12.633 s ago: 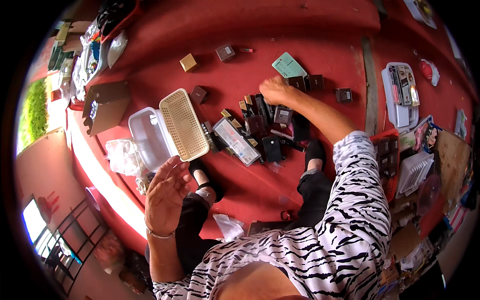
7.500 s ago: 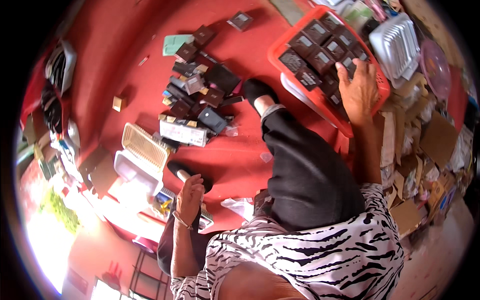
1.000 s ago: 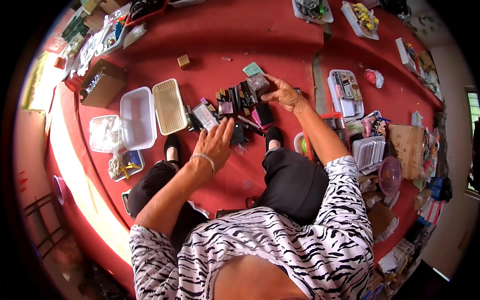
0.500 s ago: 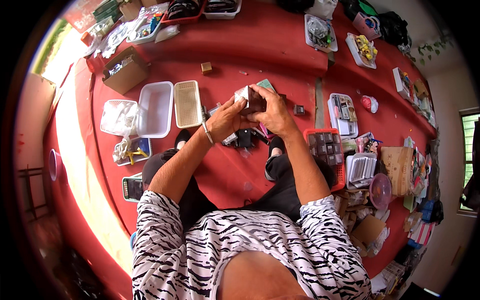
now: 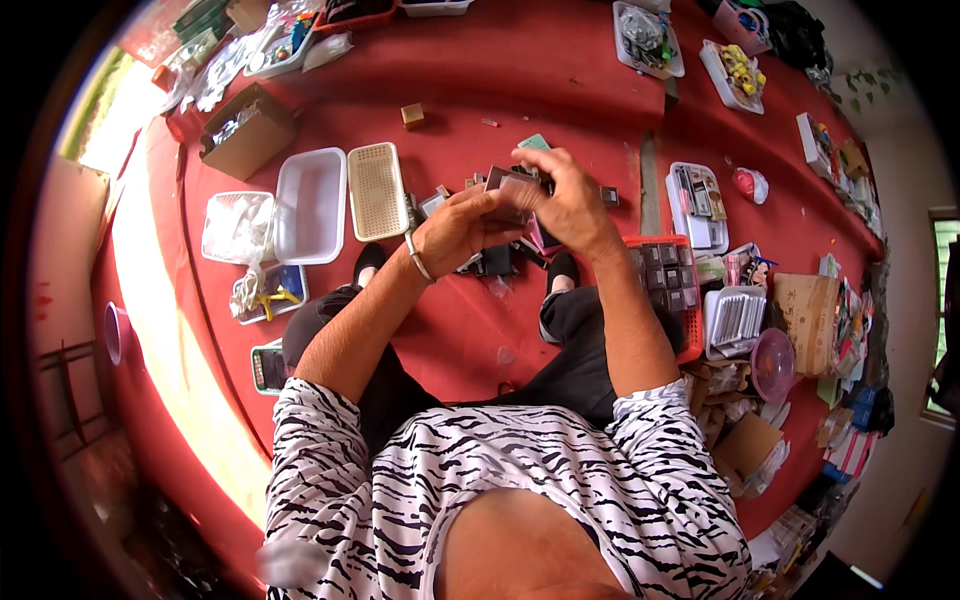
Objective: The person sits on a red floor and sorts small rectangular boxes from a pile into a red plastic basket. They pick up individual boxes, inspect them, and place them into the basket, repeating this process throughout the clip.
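A small dark square-sided box (image 5: 497, 177) is between my hands, above the red-covered floor in front of me. My left hand (image 5: 462, 228) grips it from the left, thumb and fingers closed about its lower side. Curled over its right side is my right hand (image 5: 572, 208), with its index finger bent across the top; its other fingertips are partly blurred. The fingers hide much of the box. Below my hands lies a pile of small dark items (image 5: 492, 262), partly covered by them. A similar small dark box (image 5: 608, 196) sits right of my right hand.
Near my right knee, a red basket (image 5: 692, 330) holds several small dark boxes. Left stand a beige woven basket (image 5: 357, 205), a white tub (image 5: 283, 240) and a cardboard box (image 5: 262, 150). A small golden box (image 5: 412, 116) lies farther off. White trays and cartons line the right.
The box has turned and now shows a darker face. My right hand has shifted a little right and its fingers have moved over the box. The whole view has tilted slightly.
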Available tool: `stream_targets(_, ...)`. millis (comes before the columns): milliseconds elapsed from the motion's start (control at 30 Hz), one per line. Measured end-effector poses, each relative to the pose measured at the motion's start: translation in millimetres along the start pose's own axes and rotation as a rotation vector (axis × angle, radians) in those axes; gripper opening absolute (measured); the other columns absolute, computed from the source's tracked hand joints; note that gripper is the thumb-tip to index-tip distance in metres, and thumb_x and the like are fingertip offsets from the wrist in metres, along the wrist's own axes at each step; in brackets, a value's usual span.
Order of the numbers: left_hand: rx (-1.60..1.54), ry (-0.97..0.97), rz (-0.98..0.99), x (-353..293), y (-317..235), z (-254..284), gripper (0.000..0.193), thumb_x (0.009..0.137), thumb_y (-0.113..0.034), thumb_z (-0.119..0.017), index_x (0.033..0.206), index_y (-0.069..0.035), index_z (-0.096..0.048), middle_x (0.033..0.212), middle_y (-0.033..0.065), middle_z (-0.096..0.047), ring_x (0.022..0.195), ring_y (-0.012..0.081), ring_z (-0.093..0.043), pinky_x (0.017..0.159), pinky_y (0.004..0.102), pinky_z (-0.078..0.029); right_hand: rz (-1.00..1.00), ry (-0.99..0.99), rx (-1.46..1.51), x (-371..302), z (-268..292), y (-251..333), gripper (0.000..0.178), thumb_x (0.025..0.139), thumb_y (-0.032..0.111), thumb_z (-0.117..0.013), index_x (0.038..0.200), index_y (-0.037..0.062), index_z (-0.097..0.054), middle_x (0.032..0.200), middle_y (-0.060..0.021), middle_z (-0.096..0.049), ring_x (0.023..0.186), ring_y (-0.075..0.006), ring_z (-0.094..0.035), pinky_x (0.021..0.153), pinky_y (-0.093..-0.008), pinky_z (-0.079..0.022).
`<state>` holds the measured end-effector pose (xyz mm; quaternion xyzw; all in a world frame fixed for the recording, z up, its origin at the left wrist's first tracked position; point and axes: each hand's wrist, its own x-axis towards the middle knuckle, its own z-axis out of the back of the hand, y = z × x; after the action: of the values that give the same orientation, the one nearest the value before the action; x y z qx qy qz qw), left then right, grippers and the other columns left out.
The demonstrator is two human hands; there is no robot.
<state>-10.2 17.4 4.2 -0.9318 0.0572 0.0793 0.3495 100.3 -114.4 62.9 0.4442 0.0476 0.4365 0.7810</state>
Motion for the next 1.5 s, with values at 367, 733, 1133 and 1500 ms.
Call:
stream_targets(367, -0.004, 0.013, 0.122, 1.1, 21.8, -20.4, 0.049, 0.09, -0.037, -0.047, 0.121, 0.0, -0.048, 0.113, 0.016, -0.059, 0.096, 0.0306, -0.062, 0.081, 0.0373, -0.052, -0.249, -0.201, -0.878, 7.1, 33.4, -44.0, 0.035, 0.09, 0.033, -0.049, 0.103, 0.0014, -0.054, 0.105, -0.0146, -0.056, 0.101, -0.0306, -0.053, 0.097, -0.0536, -0.031)
stream_targets(733, -0.274, 0.316, 0.088, 4.7, 14.5, -0.4, 0.051, 0.093, -0.05, -0.036, 0.119, -0.008, -0.05, 0.094, 0.0169, -0.063, 0.076, 0.0258, -0.063, 0.067, 0.0343, -0.051, -0.444, 0.521, 0.984, -5.5, 23.0, -11.7, 0.039, 0.076, 0.007, -0.068, 0.109, -0.0068, -0.053, 0.093, -0.0095, -0.062, 0.083, -0.0147, -0.06, 0.078, -0.0282, -0.05)
stream_targets(1133, 1.034, -0.15, -0.395, 1.6, 6.3, 2.7, 0.041, 0.093, -0.032, -0.048, 0.121, -0.001, -0.046, 0.113, 0.0099, -0.054, 0.1, 0.0194, -0.057, 0.083, 0.0314, -0.049, -0.445, 0.327, 0.999, -9.4, 19.6, 3.7, 0.052, 0.063, -0.01, -0.068, 0.112, -0.0054, -0.051, 0.102, -0.0075, -0.059, 0.098, -0.0151, -0.057, 0.085, -0.0264, -0.047)
stream_targets(1500, -0.278, 0.035, 0.018, 5.5, 6.6, -26.1, 0.054, 0.092, -0.052, -0.037, 0.124, -0.009, -0.043, 0.117, 0.01, -0.053, 0.105, 0.0245, -0.055, 0.088, 0.0428, -0.048, 0.181, -0.056, -0.244, -17.2, -4.2, 5.5, 0.058, 0.056, 0.014, -0.075, 0.108, 0.0043, -0.05, 0.099, -0.0127, -0.054, 0.094, -0.0309, -0.053, 0.081, -0.0397, -0.044)
